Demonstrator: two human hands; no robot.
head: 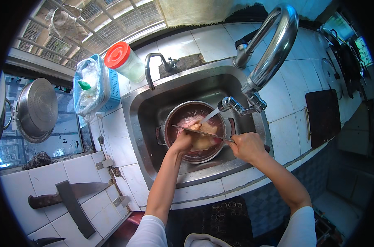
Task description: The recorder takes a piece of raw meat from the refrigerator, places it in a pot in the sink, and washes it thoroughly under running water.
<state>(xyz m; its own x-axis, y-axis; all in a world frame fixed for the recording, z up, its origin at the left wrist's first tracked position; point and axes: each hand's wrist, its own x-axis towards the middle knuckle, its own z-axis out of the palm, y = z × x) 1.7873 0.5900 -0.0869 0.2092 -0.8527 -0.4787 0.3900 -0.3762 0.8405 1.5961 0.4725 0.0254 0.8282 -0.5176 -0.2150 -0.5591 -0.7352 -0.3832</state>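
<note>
A metal pot [178,111] with brown handles sits in the stainless steel sink [153,103]. Raw pale meat [205,142], which looks like chicken, lies in water inside it. My left hand [183,142] reaches into the pot and grips the meat; its fingertips are partly hidden. In my right hand [249,146] is the handle of a knife [205,133], whose long blade crosses over the meat, just beyond my left hand. Water [210,114] runs from the swivel nozzle [225,103] onto the meat.
A tall chrome faucet [275,52] arches over the sink's right side. A smaller tap [148,69], red-lidded jar [129,63] and blue basket [112,89] stand behind. Another large knife [88,189] is on the left wall's rack [75,210]. A dark board [323,117] lies right.
</note>
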